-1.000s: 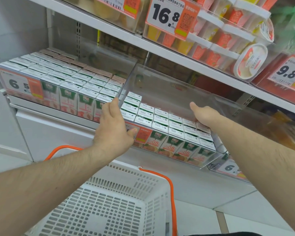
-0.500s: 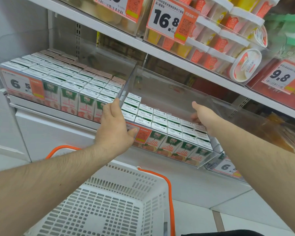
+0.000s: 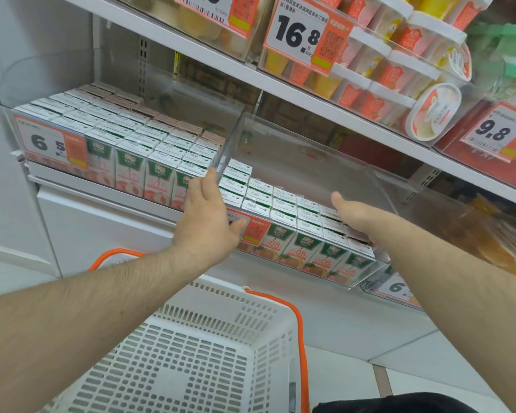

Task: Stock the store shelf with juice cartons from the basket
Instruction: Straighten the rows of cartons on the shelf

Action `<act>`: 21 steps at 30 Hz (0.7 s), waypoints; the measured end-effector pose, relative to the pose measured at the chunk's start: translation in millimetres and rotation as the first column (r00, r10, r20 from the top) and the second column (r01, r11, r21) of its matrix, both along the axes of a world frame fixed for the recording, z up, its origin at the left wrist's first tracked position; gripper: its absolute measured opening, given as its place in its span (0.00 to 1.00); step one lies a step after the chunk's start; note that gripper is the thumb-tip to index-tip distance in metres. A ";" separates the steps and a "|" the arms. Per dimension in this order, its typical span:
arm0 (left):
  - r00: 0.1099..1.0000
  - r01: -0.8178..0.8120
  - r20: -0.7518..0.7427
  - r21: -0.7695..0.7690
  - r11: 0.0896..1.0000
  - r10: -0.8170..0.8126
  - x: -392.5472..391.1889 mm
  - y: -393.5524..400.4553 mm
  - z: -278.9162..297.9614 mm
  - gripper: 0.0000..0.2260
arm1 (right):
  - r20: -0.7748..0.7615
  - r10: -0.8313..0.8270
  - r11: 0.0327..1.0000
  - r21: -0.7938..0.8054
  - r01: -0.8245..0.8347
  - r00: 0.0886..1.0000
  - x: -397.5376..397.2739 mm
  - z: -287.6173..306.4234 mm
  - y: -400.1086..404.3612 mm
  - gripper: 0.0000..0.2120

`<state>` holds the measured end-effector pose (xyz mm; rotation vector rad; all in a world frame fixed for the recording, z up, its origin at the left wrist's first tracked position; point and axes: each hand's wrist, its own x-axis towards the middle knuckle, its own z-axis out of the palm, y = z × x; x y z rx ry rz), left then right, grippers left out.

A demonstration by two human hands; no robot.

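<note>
Clear plastic walls box in the juice cartons (image 3: 298, 222), which fill the front rows of the tray (image 3: 304, 150) jutting past the shelf's front edge. Left hand (image 3: 209, 222) grips the tray's near-left corner, fingers wrapped behind the wall and thumb on the price label, probably to steady it. Right hand (image 3: 355, 219) lies on the cartons by the right wall; its fingers are hidden. White basket (image 3: 191, 362) waits below.

Bright even light, soft focus, curved edges.
</note>
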<state>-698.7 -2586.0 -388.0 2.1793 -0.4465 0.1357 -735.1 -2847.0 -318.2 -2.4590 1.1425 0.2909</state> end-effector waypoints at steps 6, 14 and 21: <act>1.000 -0.022 0.007 0.015 1.000 0.022 -0.3 -3.1 0.1 0.45 | -0.075 -0.114 0.974 0.188 0.126 0.991 -9.4 21.4 13.4 0.38; 1.000 -0.024 0.015 0.031 0.999 0.023 -0.5 -2.1 1.0 0.45 | -0.154 -0.050 0.989 0.131 0.070 0.987 -3.8 5.6 2.7 0.41; 1.000 0.002 0.003 0.003 1.000 -0.002 0.1 1.4 1.3 0.45 | -0.272 0.033 0.962 -0.251 -0.104 0.962 1.0 8.2 22.1 0.41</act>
